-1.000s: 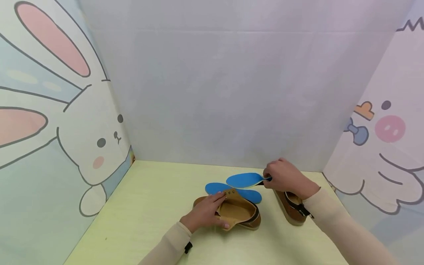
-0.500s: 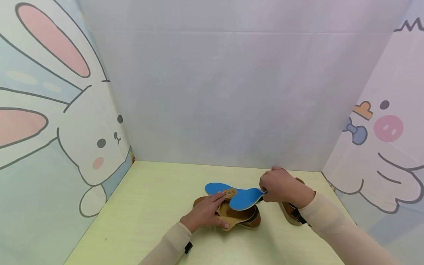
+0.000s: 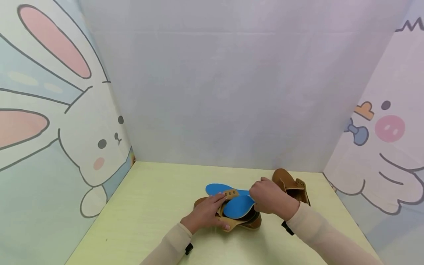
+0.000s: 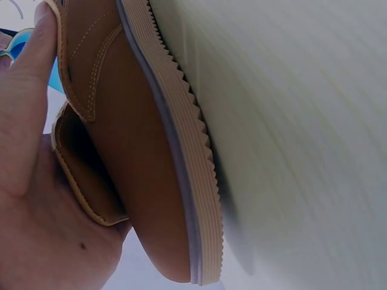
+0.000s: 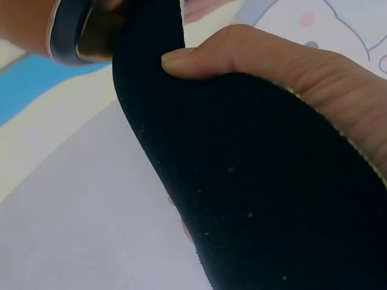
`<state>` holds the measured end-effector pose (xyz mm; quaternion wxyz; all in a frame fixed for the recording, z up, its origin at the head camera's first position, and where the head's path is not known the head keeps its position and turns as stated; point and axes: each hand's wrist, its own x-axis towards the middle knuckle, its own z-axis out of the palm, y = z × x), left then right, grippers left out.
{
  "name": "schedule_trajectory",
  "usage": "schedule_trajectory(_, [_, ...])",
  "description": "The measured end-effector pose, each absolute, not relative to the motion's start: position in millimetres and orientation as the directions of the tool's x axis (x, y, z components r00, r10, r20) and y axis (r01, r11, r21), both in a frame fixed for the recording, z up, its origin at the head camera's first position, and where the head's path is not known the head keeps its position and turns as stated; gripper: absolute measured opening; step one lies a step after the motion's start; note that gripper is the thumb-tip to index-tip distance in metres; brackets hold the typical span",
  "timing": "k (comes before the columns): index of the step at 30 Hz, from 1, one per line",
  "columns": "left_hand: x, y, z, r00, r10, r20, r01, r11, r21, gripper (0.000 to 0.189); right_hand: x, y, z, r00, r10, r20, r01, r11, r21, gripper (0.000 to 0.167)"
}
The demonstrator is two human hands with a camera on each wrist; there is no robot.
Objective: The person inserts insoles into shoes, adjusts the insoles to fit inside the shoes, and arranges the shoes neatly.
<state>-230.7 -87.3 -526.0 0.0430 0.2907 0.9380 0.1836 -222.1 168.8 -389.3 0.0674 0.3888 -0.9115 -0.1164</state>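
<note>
A brown leather shoe (image 3: pixel 254 223) lies on its sole on the table with its lace flaps spread apart. My left hand (image 3: pixel 206 212) holds it from the toe side, thumb on the near flap and fingers by the eyelet flap; the left wrist view shows the thumb along the edge of the brown upper (image 4: pixel 139 157). Over the opening, a blue insole (image 3: pixel 237 207) slants with its front end in the shoe. My right hand (image 3: pixel 272 198) pinches its rear end. The right wrist view shows the insole's black underside (image 5: pixel 254 163) under the thumb (image 5: pixel 236 53).
Another blue insole (image 3: pixel 216 188) lies flat behind the shoe, partly covered. The second brown shoe (image 3: pixel 284 177) stands at the back right, partly behind the right wrist. Printed walls (image 3: pixel 99 162) and a plain back wall (image 3: pixel 212 110) enclose the pale yellow table (image 3: pixel 149 198).
My right hand has carried the insole left and toward me, from above the other insole down into the shoe's opening. The left hand has kept its place on the shoe.
</note>
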Motion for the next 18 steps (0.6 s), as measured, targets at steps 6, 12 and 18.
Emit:
schedule_trajectory(6, [-228.9, -87.0, -526.5, -0.827, 0.561, 0.039, 0.535, 0.762, 0.364, 0.108, -222.1, 163.1, -395.8, -0.697, -0.716, 0.033, -0.691, 0.684, 0.232, 0.039])
schedule_trajectory(12, [-227.9, -86.7, -527.9, -0.824, 0.564, 0.044, 0.540, 0.762, 0.358, 0.108, -225.7, 159.9, -404.1, -0.700, -0.713, 0.033, -0.694, 0.691, 0.203, 0.043])
schedule_trajectory(18, [-229.1, -87.7, -528.7, -0.822, 0.566, 0.059, 0.549, 0.762, 0.343, 0.109, -228.6, 158.3, -410.9, -0.706, -0.706, 0.057, -0.690, 0.703, 0.172, 0.043])
